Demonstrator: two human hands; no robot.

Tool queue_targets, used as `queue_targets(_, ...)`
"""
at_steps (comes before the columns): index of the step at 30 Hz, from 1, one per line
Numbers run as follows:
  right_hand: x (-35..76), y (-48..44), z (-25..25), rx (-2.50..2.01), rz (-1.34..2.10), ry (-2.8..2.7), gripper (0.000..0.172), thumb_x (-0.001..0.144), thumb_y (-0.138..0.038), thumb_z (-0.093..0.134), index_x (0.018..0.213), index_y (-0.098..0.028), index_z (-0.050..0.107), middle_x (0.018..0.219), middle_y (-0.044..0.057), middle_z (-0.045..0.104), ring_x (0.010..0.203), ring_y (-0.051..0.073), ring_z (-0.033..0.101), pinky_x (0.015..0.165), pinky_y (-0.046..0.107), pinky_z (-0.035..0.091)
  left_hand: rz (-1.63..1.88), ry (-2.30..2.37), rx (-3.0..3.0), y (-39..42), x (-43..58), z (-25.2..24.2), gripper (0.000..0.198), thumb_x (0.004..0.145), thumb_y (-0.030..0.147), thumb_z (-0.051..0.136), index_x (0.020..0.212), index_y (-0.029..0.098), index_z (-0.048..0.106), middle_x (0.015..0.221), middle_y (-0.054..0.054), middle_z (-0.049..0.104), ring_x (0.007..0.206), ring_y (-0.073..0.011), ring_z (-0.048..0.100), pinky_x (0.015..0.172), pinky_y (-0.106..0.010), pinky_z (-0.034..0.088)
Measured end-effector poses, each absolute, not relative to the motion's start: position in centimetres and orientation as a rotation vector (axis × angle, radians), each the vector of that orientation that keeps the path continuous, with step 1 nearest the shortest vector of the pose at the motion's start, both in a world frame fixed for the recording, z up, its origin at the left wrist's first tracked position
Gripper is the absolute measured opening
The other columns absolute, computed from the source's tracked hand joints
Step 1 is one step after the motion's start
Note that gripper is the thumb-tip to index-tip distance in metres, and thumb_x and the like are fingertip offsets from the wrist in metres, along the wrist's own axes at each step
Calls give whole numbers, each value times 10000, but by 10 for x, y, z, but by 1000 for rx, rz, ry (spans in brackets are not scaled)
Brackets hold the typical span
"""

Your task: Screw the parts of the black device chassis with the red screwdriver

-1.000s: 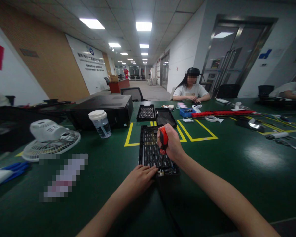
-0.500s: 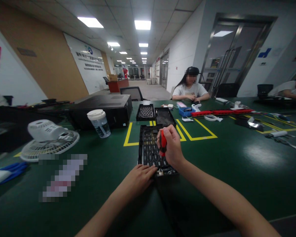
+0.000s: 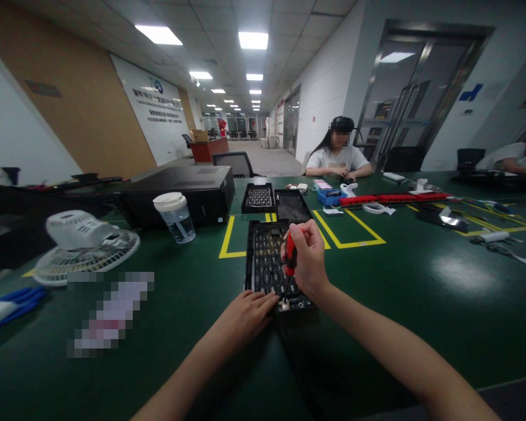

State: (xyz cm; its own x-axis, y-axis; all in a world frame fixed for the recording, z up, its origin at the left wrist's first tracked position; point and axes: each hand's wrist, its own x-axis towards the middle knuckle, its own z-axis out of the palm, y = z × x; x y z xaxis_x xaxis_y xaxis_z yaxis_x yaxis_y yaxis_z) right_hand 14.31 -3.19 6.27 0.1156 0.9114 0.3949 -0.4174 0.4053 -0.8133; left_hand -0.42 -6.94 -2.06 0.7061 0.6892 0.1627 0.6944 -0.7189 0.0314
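In the middle of the head view, a black plastic housing [image 3: 251, 263] with rows of moulded shapes inside lies lengthwise on the table. My right hand [image 3: 312, 257] is wrapped round the red and black handle of a screwdriver [image 3: 291, 251]. The screwdriver stands nearly upright, its dark shaft pointing down to a small light-coloured part [image 3: 284, 305] at the housing's near end. Whether the tip sits in a screw is too small to tell. My left hand [image 3: 252, 310] lies flat, fingers stretched out, its fingertips against the near left corner of the housing.
On the green table [image 3: 377, 310] a clear cup [image 3: 177, 219], a white fan [image 3: 87, 245] and blue-white gloves [image 3: 15, 307] stand left. Two black trays [image 3: 258, 199] lie beyond the housing. Back right are a blue bin [image 3: 330, 197], red strips [image 3: 383, 200] and a seated person [image 3: 338, 158].
My right hand and the screwdriver handle have turned or tilted slightly; the handle's top sits a little further right. My left hand stays at the housing's corner. The whole view has shifted slightly.
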Motion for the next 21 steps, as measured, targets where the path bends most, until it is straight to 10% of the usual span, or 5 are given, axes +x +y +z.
queue_targets(21,141,-41,63,-726,861,-1071,266,766,-362,608,738,-207,394,550,-76,464,398,51,450,350,149,371,-260,-1150,-2870,-68,-4,-23,390,849,212,474,1238,202,445,1233,-54,572,1053,-194,573,899,-368,427)
